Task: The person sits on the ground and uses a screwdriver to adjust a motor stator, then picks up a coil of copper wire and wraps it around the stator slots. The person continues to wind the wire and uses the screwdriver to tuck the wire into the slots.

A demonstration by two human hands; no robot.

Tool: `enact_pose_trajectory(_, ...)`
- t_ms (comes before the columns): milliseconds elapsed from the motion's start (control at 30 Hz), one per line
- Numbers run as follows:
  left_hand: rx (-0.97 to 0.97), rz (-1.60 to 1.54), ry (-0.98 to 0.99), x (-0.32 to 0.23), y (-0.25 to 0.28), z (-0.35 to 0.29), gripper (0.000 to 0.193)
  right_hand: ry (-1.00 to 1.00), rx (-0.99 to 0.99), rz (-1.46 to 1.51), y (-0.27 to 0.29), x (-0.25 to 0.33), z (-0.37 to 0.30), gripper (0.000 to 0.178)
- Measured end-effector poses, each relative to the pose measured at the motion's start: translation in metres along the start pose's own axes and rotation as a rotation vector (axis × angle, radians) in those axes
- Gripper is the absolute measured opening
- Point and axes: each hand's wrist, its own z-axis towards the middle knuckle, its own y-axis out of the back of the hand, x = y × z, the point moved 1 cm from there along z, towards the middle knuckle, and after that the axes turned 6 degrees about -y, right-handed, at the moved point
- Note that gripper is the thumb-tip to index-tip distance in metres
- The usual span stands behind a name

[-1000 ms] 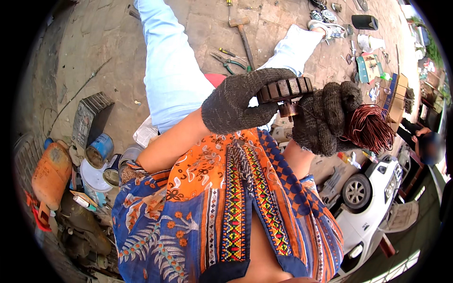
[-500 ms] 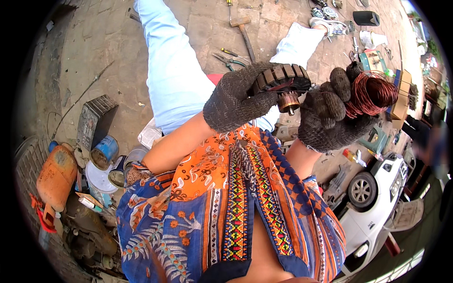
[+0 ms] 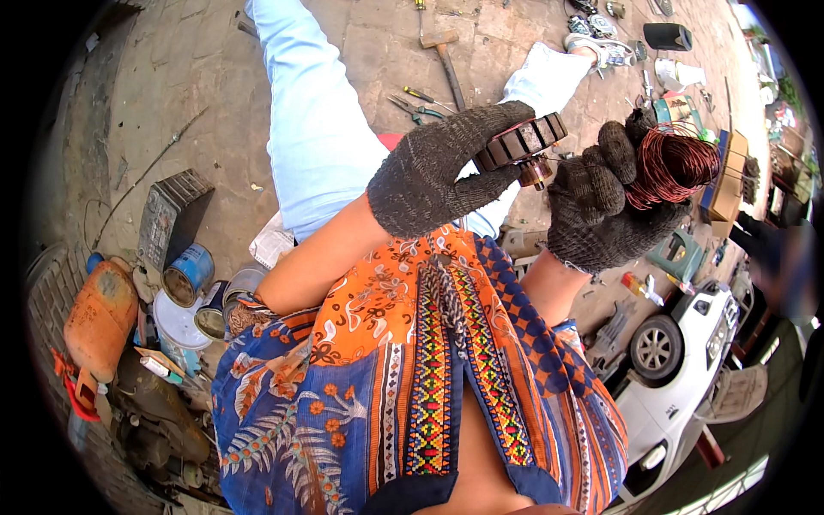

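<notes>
In a dark knitted work glove, my left hand (image 3: 433, 172) grips a motor armature (image 3: 522, 142) with dark, slotted metal segments round its rim. The armature's copper commutator (image 3: 536, 170) and short shaft point down toward me. My right hand (image 3: 614, 215), gloved the same way, is closed with its fingers curled, holding a loose coil of reddish copper wire (image 3: 674, 167). A thin strand seems to run between the armature and the curled fingers, though its ends are hidden. The two hands are close together but apart, above my lap.
On the paved ground ahead lie a hammer (image 3: 445, 69), pliers (image 3: 416, 110) and a screwdriver (image 3: 427, 97). Cans (image 3: 189, 276) and a rusty orange gas cylinder (image 3: 101, 322) stand at the left. A white car (image 3: 682, 369) and a cardboard box (image 3: 732, 176) are at the right.
The armature has turned, so its slotted rim shows more edge-on. My left fingers have shifted right over its top. The right hand and the wire coil have barely moved.
</notes>
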Motion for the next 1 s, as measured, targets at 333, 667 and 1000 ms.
enact_pose_trajectory(333,-0.062,0.008,-0.076,0.007,-0.003,-0.006,0.050,0.159,-0.542,-0.412,0.008,-0.007,-0.037,0.078)
enact_pose_trajectory(667,-0.067,-0.103,-0.268,0.004,0.002,-0.002,0.048,-0.092,-0.429,-0.646,0.028,-0.047,-0.045,0.069)
enact_pose_trajectory(1000,0.019,-0.186,-0.022,0.004,0.001,-0.013,0.045,-0.177,-0.365,-0.679,0.026,-0.055,-0.045,0.060)
